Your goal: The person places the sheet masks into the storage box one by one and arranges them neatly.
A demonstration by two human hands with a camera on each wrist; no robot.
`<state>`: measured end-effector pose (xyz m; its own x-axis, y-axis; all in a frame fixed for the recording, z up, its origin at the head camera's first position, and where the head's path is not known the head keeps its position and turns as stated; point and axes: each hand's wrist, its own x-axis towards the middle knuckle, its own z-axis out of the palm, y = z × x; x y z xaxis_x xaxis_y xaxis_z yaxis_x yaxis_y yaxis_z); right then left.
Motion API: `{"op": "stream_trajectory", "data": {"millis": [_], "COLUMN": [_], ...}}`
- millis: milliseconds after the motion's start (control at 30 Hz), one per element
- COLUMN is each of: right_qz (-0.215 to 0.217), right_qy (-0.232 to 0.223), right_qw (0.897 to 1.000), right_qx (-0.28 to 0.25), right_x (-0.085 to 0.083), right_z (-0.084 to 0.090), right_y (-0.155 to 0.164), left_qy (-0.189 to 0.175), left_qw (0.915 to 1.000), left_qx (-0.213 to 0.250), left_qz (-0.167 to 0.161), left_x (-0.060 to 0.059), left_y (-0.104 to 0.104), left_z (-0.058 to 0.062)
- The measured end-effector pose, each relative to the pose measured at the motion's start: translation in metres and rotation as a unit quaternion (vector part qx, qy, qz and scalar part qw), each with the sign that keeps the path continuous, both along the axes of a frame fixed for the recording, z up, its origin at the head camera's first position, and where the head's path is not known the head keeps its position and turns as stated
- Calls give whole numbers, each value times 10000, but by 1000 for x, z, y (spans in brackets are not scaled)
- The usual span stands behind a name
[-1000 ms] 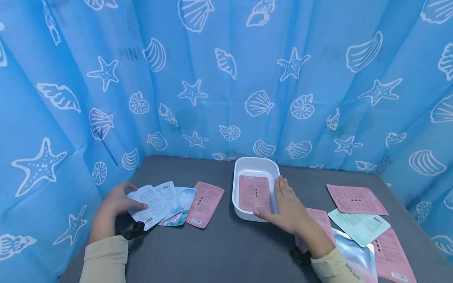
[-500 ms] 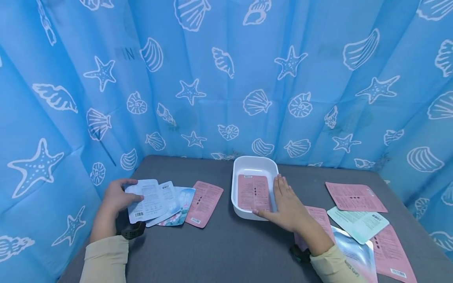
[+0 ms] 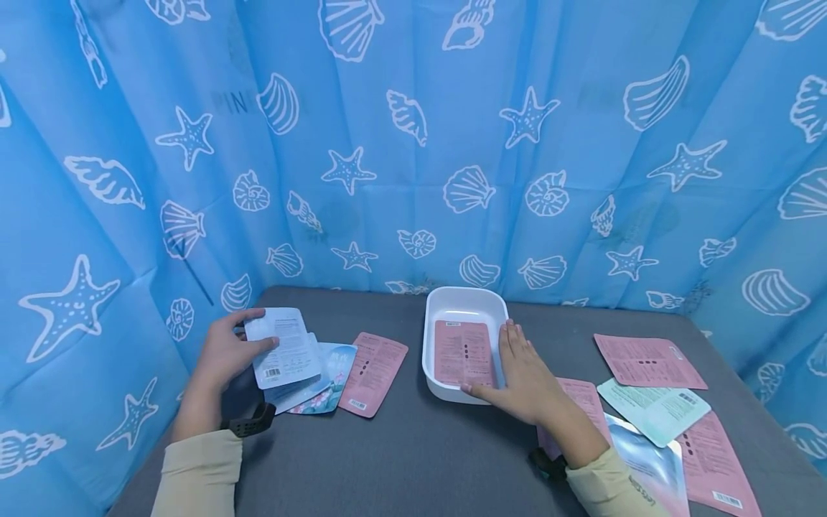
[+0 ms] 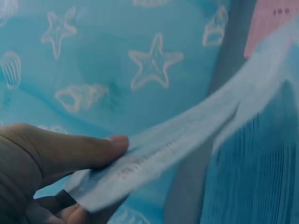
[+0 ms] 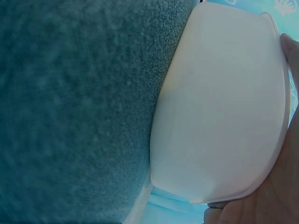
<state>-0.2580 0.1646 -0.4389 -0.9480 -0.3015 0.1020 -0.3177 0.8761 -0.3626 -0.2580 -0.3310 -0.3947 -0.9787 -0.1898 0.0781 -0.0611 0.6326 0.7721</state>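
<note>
The white packet (image 3: 282, 347) is pinched by the left hand (image 3: 222, 354) and held just above the other packets (image 3: 336, 370) on the worktop (image 3: 413, 452). The white tub (image 3: 462, 301) is touched by the flat, relaxed right hand (image 3: 526, 377).

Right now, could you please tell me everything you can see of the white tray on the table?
The white tray is a shallow rectangular dish with rounded corners, plastic by its look, standing flat on the grey table near the blue curtain. One pink packet lies flat inside. The right hand rests against its right rim, fingers straight, thumb along the near edge.
</note>
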Motion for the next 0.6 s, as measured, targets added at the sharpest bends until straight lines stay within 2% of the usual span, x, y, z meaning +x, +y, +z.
{"op": "stream_trajectory", "data": {"millis": [167,333,400,467,600], "right_qz": [13,-23,-40,-51,-49], "right_qy": [51,87,51,8,-16], "right_qw": [10000,10000,10000,10000,10000], "right_qx": [-5,4,9,25,7], "right_x": [0,1,1,2,1], "right_z": [2,4,3,2,1], "right_y": [0,1,1,1,0], "left_qy": [474,833,917,974,1134], "left_qw": [9971,9892,9874,9883,9887], "left_qx": [570,1109,1130,942,615], "left_qz": [-174,-477,-619,-696,-757], "left_x": [-3,-11,-14,-15,-15], "left_y": [26,58,69,80,93], "left_z": [10,3,-2,-5,-5]}}
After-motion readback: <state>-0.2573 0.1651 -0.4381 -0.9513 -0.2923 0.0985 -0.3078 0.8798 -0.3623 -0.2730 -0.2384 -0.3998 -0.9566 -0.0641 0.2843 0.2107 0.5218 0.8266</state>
